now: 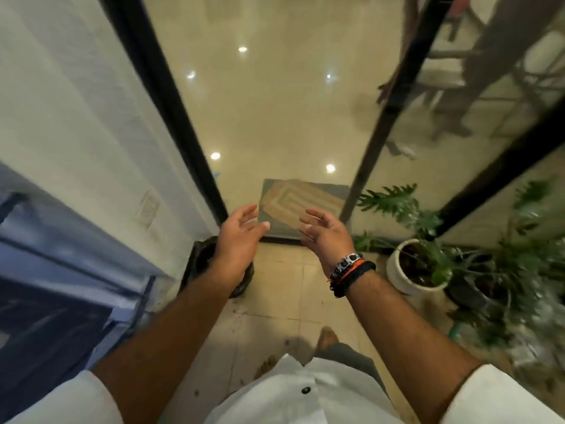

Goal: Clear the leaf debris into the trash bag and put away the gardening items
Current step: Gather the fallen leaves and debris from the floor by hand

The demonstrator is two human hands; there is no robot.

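My left hand (237, 237) and my right hand (325, 232) are both raised in front of me, palms facing each other, fingers apart, holding nothing. Beads and bands circle my right wrist. Below my left hand a dark round bin lined with a black bag (201, 258) stands on the tiled floor against the wall. Small specks of leaf debris (235, 316) dot the tiles near my bare feet. No gardening tool is in either hand.
An open doorway with black frames leads to a shiny indoor floor; a doormat (293, 206) lies at the threshold. A white pot with a plant (412, 270) and more potted plants (504, 276) crowd the right. A blue cabinet (61, 286) stands at the left.
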